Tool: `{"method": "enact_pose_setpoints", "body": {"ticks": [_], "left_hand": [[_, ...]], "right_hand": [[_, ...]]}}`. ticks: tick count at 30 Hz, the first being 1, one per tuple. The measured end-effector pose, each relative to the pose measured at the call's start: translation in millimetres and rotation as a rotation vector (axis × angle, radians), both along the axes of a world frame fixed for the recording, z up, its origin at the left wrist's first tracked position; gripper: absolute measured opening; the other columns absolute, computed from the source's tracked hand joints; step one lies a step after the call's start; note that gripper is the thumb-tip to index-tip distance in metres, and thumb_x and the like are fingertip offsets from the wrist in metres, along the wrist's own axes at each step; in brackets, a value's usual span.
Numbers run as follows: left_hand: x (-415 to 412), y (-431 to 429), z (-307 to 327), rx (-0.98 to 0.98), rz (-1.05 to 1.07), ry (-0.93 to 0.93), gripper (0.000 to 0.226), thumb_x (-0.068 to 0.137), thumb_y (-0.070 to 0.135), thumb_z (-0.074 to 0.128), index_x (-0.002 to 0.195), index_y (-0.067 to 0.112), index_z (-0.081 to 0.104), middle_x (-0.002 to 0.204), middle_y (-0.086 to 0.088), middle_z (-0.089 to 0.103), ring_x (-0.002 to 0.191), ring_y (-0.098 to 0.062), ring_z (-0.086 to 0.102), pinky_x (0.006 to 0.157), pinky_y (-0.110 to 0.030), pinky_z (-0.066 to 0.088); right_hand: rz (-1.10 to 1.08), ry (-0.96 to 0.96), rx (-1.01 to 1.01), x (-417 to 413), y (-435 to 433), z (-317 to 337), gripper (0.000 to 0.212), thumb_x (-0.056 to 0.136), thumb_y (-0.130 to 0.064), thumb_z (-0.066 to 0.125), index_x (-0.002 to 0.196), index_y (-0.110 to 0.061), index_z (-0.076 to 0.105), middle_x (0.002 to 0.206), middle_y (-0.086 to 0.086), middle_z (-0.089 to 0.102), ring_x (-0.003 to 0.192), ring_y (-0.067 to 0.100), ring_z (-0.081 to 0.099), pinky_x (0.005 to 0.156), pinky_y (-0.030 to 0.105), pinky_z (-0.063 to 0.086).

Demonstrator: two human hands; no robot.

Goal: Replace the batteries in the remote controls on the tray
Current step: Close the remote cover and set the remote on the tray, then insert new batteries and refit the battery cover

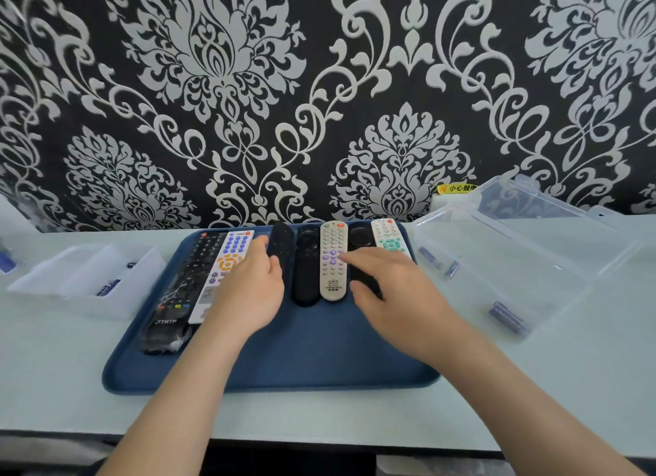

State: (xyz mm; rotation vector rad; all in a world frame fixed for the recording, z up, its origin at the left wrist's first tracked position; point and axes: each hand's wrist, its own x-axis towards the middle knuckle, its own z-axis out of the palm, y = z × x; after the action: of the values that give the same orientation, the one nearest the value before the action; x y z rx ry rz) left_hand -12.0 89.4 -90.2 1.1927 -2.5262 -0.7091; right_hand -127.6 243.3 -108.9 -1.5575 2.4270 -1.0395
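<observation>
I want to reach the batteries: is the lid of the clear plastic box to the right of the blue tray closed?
No, the clear plastic box stands open, its lid swung up and back behind it.

It seems to be a room in a home. The upper half of the frame is a wall with black wallpaper (248,85) in a large silver-white damask pattern, as in a living room. A pale table (319,415) stands against it. In the middle of the frame a blue tray (301,351) holds television remote controls (333,273); at middle right a yellow sticker (456,188) with Chinese characters sits low on the wall.
</observation>
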Motion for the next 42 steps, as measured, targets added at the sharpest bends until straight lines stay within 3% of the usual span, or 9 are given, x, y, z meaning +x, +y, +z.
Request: {"method": "enact_pose_setpoints", "body": {"ticks": [3,5,7,12,19,25,31,36,42], "left_hand": [[-2.1,-2.6,-7.1,0.026,-0.066,-0.085,0.042,0.101,0.02,0.037,0.143,0.017,0.033,0.135,-0.012,0.051,0.119,-0.031,0.052,0.099,-0.037,0.041],[-1.5,-5.3,-11.2,-0.014,-0.111,-0.159,0.037,0.098,0.019,0.043,0.135,0.012,0.04,0.12,-0.012,0.056,0.105,-0.031,0.057,0.091,-0.041,0.047],[-0.8,-6.0,-13.9,-0.088,-0.122,-0.25,0.035,0.099,0.02,0.043,0.132,0.008,0.042,0.123,-0.011,0.053,0.111,-0.031,0.054,0.09,-0.038,0.044],[-0.7,-3.3,-19.6,-0.254,-0.154,-0.313,0.032,0.098,0.018,0.039,0.129,0.011,0.044,0.125,-0.007,0.051,0.108,-0.029,0.055,0.087,-0.042,0.046],[8.7,-11.7,-20.7,-0.268,-0.238,-0.173,0.045,0.098,0.027,0.047,0.142,0.021,0.042,0.144,0.003,0.043,0.124,-0.023,0.045,0.1,-0.038,0.041],[17.9,-13.0,-16.1,-0.229,-0.333,-0.234,0.046,0.099,0.031,0.049,0.144,0.027,0.041,0.156,0.006,0.03,0.136,-0.021,0.036,0.11,-0.032,0.029],[30.2,-18.4,-10.5,-0.415,-0.181,-0.045,0.033,0.093,0.029,0.056,0.126,0.024,0.06,0.126,0.007,0.059,0.116,-0.022,0.049,0.092,-0.035,0.042],[38.1,-30.7,-12.9,-0.463,0.058,-0.462,0.054,0.09,0.056,0.05,0.125,0.014,0.049,0.124,-0.007,0.044,0.117,-0.028,0.038,0.084,-0.038,0.045],[37.4,-33.7,-10.8,-0.484,0.095,-0.458,0.041,0.091,0.035,0.055,0.125,0.012,0.048,0.124,-0.011,0.047,0.115,-0.03,0.045,0.079,-0.04,0.047]], "right_hand": [[0.029,0.076,0.022,5.4,-3.2,-5.0,0.042,0.096,-0.014,0.053,0.138,-0.016,0.056,0.14,0.003,0.054,0.13,0.025,0.042,0.108,0.019,0.024],[0.051,0.132,0.036,8.7,-5.2,-8.0,0.041,0.095,-0.018,0.048,0.135,-0.016,0.058,0.139,0.005,0.054,0.133,0.026,0.042,0.11,0.038,0.036],[0.08,0.181,0.104,13.3,-7.8,-11.7,0.045,0.093,-0.025,0.044,0.135,-0.018,0.057,0.142,0.004,0.051,0.14,0.025,0.037,0.107,0.052,0.038],[0.121,0.354,0.204,22.3,-19.2,-23.3,0.045,0.095,-0.031,0.05,0.136,-0.016,0.054,0.15,0.011,0.045,0.145,0.03,0.034,0.111,0.062,0.032],[0.057,0.539,0.255,25.9,-29.6,-31.6,0.045,0.077,-0.038,0.076,0.115,-0.014,0.069,0.126,0.011,0.067,0.121,0.028,0.061,0.095,0.056,0.048],[0.045,0.581,0.223,29.1,-31.9,-33.3,0.049,0.08,-0.042,0.055,0.114,-0.01,0.069,0.125,0.008,0.068,0.121,0.025,0.062,0.094,0.052,0.05],[0.051,0.538,0.135,29.6,-33.0,-31.2,0.049,0.081,-0.038,0.057,0.12,-0.01,0.067,0.126,0.008,0.068,0.119,0.027,0.064,0.092,0.05,0.052],[0.031,0.473,0.004,28.1,-32.6,-25.0,0.036,0.084,-0.028,0.058,0.112,-0.009,0.069,0.12,0.011,0.07,0.115,0.031,0.065,0.094,0.048,0.051],[0.064,0.42,-0.084,29.8,-32.6,-19.8,0.027,0.081,-0.016,0.06,0.103,-0.005,0.071,0.109,0.01,0.072,0.103,0.032,0.068,0.087,0.044,0.057]]}}
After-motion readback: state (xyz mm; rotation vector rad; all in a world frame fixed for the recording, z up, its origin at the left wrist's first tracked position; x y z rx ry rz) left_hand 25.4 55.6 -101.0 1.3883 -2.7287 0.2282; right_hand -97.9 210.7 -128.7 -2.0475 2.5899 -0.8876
